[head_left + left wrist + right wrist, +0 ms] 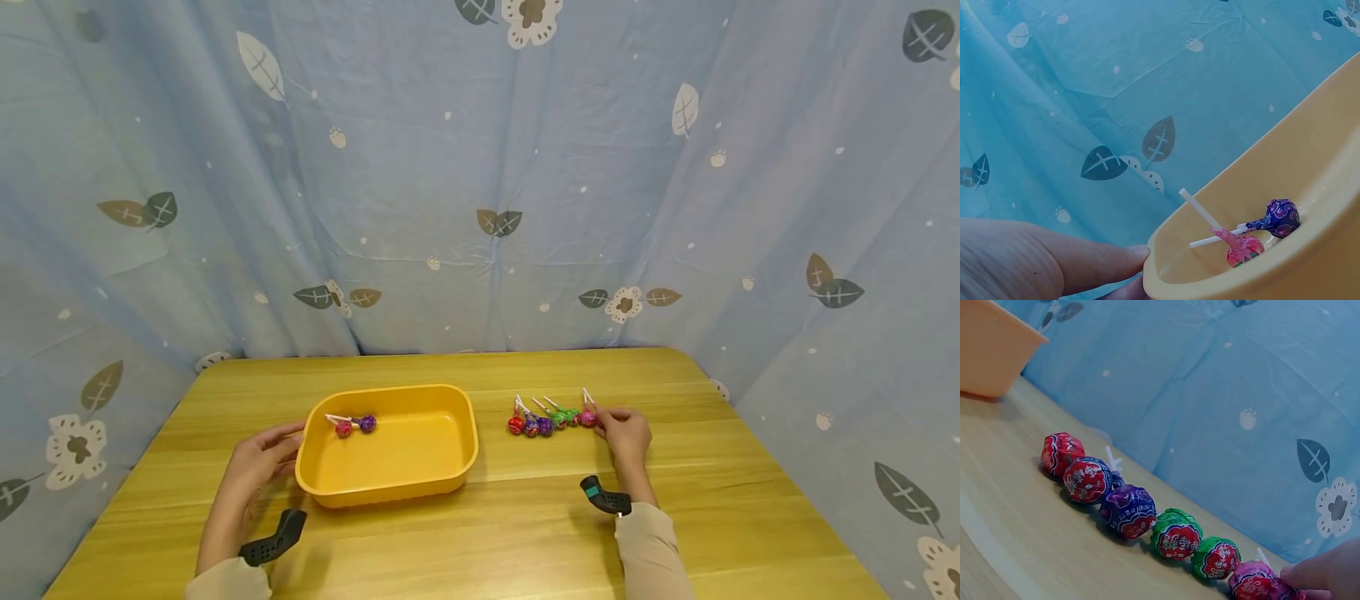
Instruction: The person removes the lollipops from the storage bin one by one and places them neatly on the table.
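A yellow tray point(457, 467) stands on the wooden table and holds a pink lollipop point(343, 429) and a purple lollipop point(367, 423). Both show in the left wrist view, pink lollipop point(1244, 250) beside purple lollipop point(1279, 217). My left hand point(288, 437) rests straight-fingered against the tray's left side, a finger point(1085, 265) touching the rim point(1166, 247). To the tray's right lies a row of several lollipops point(545, 423): red, purple, green. My right hand point(602, 417) has curled fingertips point(1329, 572) on the pink lollipop point(1252, 581) at the row's right end.
Blue leaf-print cloth point(480, 183) hangs round the table's back and both sides. Bare wood point(487, 533) lies in front of the tray. A black wrist mount sits on each forearm, left mount point(273, 537) and right mount point(603, 497).
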Available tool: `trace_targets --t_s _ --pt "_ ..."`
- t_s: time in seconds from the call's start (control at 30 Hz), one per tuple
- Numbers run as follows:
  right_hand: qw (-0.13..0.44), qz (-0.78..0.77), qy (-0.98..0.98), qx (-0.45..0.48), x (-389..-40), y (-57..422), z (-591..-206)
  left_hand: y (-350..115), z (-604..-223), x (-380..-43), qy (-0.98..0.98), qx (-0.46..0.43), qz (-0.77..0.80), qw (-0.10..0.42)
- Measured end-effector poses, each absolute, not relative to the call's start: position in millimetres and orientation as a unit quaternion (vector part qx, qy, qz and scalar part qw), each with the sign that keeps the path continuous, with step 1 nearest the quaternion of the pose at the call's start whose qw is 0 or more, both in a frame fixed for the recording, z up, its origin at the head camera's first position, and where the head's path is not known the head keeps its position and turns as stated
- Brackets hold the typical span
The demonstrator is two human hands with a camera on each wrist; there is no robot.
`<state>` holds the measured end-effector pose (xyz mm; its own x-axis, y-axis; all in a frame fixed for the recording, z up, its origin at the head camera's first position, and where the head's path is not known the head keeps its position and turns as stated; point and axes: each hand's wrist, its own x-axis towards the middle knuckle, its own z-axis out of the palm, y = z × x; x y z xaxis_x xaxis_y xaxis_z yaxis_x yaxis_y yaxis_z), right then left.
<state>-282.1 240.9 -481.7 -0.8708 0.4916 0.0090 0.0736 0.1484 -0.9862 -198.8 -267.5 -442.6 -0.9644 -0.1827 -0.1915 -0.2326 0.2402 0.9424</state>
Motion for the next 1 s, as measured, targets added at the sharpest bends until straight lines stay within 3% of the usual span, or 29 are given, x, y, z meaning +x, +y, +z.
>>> trace_targets --t_s 1.0 --pt "0.2 0.546 -0.788 -0.204 -277 243 -469 -267 -441 -198 0.786 -0.131 0.603 0.021"
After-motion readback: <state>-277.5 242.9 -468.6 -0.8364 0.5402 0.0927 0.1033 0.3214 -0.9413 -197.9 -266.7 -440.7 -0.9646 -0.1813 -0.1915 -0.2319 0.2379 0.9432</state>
